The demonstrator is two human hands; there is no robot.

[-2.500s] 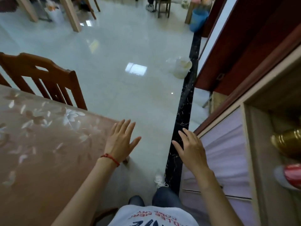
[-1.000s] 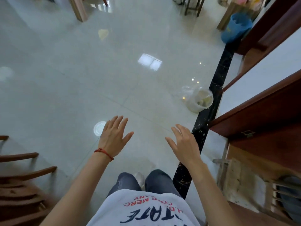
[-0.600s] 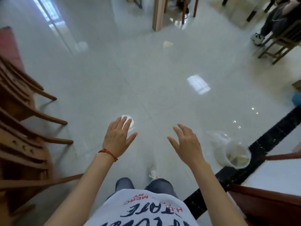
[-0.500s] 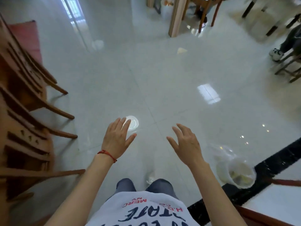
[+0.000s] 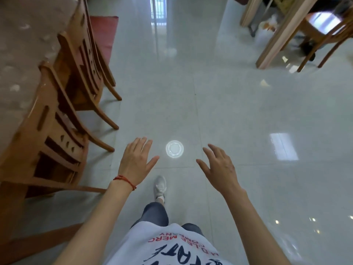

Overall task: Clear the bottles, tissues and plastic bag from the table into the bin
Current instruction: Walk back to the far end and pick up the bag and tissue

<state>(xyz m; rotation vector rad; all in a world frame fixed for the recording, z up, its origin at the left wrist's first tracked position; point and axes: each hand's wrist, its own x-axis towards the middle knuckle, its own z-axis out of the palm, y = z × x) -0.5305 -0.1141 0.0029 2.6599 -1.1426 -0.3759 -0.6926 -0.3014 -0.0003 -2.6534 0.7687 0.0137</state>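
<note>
My left hand [image 5: 136, 161] and my right hand [image 5: 218, 167] hover in front of me over the pale tiled floor, both empty with fingers spread. A round white plastic lid [image 5: 174, 149] lies flat on the floor between them, slightly beyond the fingertips. The table [image 5: 23, 44], covered in a brown floral cloth, runs along the far left edge. No bottle, tissue, plastic bag or bin appears in this view.
Two wooden chairs [image 5: 63, 104] stand pushed in along the table at left. A red mat [image 5: 104, 33] lies beyond them. Another wooden table's legs [image 5: 277, 35] and a chair [image 5: 322, 33] stand at the top right, with a white bag [image 5: 267, 29] beneath. My white shoe [image 5: 160, 186] is on the floor.
The view has swung left, away from the cabinet and the bag-lined bin by the black floor strip. The chairs and table have come into view at left. Both hands stay empty.
</note>
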